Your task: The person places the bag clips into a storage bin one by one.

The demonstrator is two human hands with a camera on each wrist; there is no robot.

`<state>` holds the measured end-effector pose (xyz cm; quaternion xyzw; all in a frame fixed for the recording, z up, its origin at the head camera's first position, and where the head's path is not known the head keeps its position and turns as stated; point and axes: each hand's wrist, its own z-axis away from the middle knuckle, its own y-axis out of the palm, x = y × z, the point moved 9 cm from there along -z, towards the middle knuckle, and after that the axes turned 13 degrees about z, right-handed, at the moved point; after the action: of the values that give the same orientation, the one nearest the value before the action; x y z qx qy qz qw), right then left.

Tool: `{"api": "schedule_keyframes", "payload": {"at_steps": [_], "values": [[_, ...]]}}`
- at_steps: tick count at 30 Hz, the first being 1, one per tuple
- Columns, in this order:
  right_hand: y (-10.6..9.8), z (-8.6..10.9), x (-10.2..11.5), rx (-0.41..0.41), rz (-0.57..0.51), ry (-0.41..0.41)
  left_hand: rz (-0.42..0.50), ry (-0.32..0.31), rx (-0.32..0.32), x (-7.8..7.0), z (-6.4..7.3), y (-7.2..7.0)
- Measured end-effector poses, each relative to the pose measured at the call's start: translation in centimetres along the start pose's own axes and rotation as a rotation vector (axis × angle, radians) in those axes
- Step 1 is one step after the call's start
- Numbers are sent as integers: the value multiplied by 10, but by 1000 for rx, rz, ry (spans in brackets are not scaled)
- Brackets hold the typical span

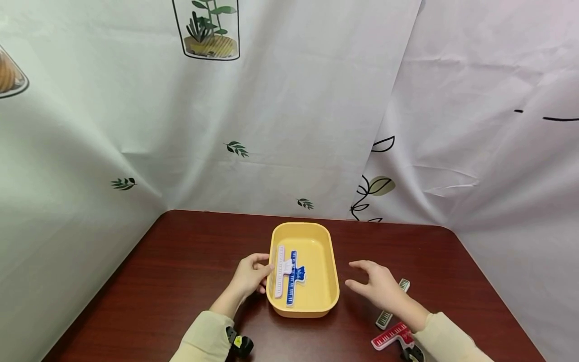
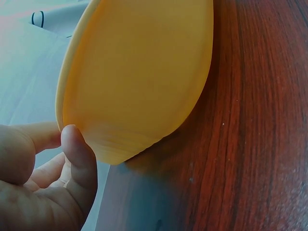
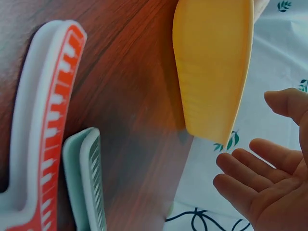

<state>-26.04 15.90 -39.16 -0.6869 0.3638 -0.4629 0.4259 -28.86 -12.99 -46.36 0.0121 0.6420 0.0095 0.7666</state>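
Observation:
A yellow plastic basin stands on the table, seen from outside in both wrist views. My left hand holds its left rim between thumb and fingers. Inside, toward the left, lie a pale pink clip and a blue clip, both T-shaped with a piano-key pattern. My right hand hovers to the right of the basin, apart from it, with fingers spread and nothing held. Under and beside the right forearm are a green clip and a red clip, each partly covered.
The dark red wooden table has rounded far corners. White printed cloth hangs behind it and along both sides. Black wrist devices sit by both sleeves; the right one is close to the red clip.

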Motion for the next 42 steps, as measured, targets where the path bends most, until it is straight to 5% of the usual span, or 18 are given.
{"api": "schedule_keyframes", "payload": {"at_steps": [19,29,42], "values": [[-4,17,-25,59,48,49,-10,6,3,-1,0,1],[0,29,-39,133,135,68,-23,-1,-5,0,0,0],[-5,44,-48,121,319,74,-23,-4,-4,-1,0,0]]}}
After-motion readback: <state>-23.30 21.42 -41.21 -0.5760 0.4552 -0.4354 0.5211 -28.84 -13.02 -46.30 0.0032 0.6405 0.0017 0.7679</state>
